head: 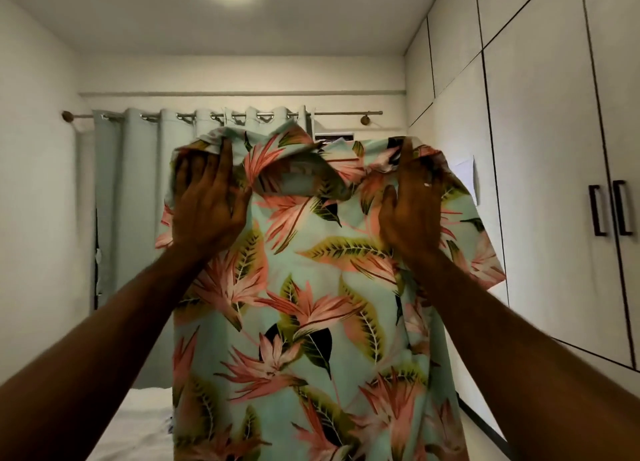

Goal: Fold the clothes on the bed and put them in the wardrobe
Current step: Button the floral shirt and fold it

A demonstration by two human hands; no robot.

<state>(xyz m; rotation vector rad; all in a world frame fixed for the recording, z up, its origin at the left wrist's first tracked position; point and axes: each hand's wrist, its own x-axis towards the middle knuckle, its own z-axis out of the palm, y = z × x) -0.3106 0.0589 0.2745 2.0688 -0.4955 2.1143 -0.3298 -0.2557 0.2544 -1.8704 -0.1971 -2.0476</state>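
Holding a floral short-sleeved shirt [311,287] aloft above the bed [138,426], the left hand [204,211] and right hand [412,211] pinch its shoulders, fingers [194,173] extended. Folding seems only begun; next, probably lay it flat, the wardrobe [540,183] standing shut at right.

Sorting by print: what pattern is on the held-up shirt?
Pink flowers and green leaves on pale mint, on the shirt; head view.

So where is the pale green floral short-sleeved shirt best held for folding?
By its two shoulders, from the near side, as the left hand and right hand hold the pale green floral short-sleeved shirt now: it hangs flat, collar on top, sleeves out.
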